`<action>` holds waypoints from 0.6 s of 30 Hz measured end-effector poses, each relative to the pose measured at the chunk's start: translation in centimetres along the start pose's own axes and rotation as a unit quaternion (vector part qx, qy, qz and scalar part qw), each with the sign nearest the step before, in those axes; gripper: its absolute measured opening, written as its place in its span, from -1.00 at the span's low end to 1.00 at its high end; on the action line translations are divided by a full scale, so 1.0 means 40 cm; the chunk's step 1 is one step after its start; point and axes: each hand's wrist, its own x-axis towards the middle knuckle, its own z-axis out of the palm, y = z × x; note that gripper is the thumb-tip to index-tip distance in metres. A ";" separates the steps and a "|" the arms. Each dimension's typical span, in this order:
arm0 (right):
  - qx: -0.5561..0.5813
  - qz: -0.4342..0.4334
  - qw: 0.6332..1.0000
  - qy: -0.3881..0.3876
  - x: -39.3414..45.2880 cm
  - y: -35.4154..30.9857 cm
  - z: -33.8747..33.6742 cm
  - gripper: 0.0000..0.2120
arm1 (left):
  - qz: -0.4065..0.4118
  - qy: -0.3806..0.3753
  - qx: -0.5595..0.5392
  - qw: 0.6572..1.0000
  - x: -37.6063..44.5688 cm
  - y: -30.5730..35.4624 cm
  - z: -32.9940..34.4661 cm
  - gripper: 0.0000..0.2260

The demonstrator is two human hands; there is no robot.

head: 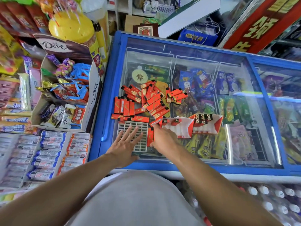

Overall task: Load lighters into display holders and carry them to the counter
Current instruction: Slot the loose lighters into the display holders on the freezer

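Observation:
A pile of red lighters [149,97] lies on the glass lid of a blue chest freezer [110,88]. Nearer me lies an empty white grid holder [130,126]. My left hand [125,144] rests flat on it with fingers spread. My right hand [162,137] holds one red lighter [150,136] against the holder's right edge. A red-and-white display box [179,129] with two lighters in it lies to the right, and a second box [206,123] holds several lighters standing with black tops up.
A Dove carton [91,95] of wrapped sweets and a yellow lollipop tub [71,26] stand left of the freezer, above rows of packaged snacks [48,152]. Ice creams show through the glass. Bottled water caps [268,201] sit low right.

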 end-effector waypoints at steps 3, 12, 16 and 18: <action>-0.007 0.020 1.000 -0.020 0.041 -0.016 0.023 -0.25 | 0.009 0.000 -0.004 1.000 -0.008 -0.015 -0.003 -0.15; 0.014 0.007 0.999 0.043 0.026 -0.020 0.060 -0.35 | 0.019 -0.015 -0.006 1.000 -0.006 -0.026 -0.009 -0.11; 0.099 0.013 0.993 0.056 -0.033 0.013 0.037 -0.68 | 0.016 -0.011 -0.002 1.000 -0.006 -0.023 -0.012 -0.11; 0.133 0.028 0.988 0.068 -0.078 0.046 0.008 -0.71 | 0.019 -0.002 -0.015 1.000 0.000 -0.018 -0.020 -0.15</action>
